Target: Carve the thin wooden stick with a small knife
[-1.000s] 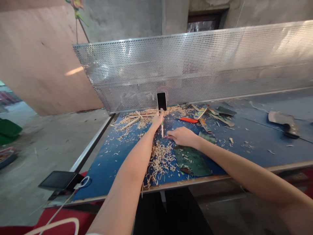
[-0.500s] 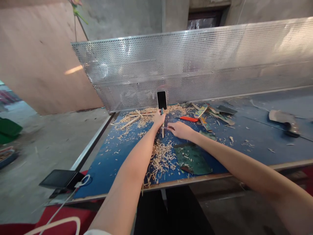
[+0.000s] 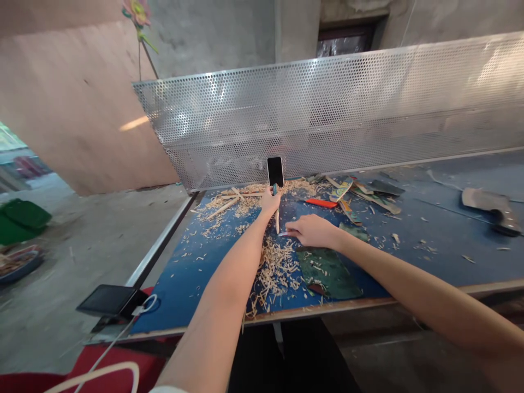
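Observation:
My left hand (image 3: 270, 201) is closed around a thin pale wooden stick (image 3: 277, 222), whose near end points down toward me. A dark teal piece (image 3: 274, 189) pokes out above the fingers; whether it belongs to the stick I cannot tell. In my closed right hand (image 3: 314, 230) is a small knife (image 3: 283, 234), its handle mostly hidden by the fingers. The blade lies by the stick's near end; I cannot tell whether they touch. Curled wood shavings (image 3: 278, 265) are heaped below both hands, beside a dark green sheet (image 3: 327, 273).
A phone (image 3: 275, 171) leans against the perforated metal panel (image 3: 295, 120). To the right lie an orange-red tool (image 3: 321, 203), scraps (image 3: 350, 192) and a curved piece (image 3: 489, 204). More sticks (image 3: 225, 207) lie left. A black device (image 3: 110, 301) with a cable sits at the table's left corner.
My right hand has drawn the knife toward me, from partway along the stick to its near end. My left hand keeps its hold. The whole view has shifted slightly.

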Demonstrator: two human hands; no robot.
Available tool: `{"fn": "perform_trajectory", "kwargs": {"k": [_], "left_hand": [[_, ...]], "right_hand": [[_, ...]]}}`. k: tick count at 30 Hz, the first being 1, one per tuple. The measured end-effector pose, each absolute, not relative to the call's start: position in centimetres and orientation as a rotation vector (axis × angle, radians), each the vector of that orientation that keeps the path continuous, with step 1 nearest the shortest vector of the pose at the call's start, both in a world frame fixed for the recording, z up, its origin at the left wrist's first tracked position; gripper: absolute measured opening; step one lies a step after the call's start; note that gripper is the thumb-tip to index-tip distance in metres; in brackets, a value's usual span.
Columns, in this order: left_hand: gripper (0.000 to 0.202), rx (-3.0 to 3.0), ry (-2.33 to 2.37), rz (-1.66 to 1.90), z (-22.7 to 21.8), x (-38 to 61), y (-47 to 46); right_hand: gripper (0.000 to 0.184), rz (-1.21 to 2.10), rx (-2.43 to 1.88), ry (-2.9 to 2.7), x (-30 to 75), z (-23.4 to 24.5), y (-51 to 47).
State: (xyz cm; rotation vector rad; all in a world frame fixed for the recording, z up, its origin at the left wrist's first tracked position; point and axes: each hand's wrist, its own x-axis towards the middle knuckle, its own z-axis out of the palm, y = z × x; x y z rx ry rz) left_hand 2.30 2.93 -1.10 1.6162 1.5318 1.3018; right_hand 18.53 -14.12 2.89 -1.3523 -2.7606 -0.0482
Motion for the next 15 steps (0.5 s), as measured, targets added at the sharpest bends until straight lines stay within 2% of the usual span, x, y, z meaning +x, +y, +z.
{"fn": "perform_trajectory", "kwargs": {"k": [8,15], "left_hand": [[0.026,1.566,1.517,1.238,-1.2,2.0,3.0],[0.023,1.587,1.468,1.282,-1.4,2.0,3.1]], "right_hand": [[0.031,-0.047,-1.406,-2.606,19.1,2.3,-12.4],[0.031,-0.018,-1.404,-2.618,18.6,1.9,-12.0]]}}
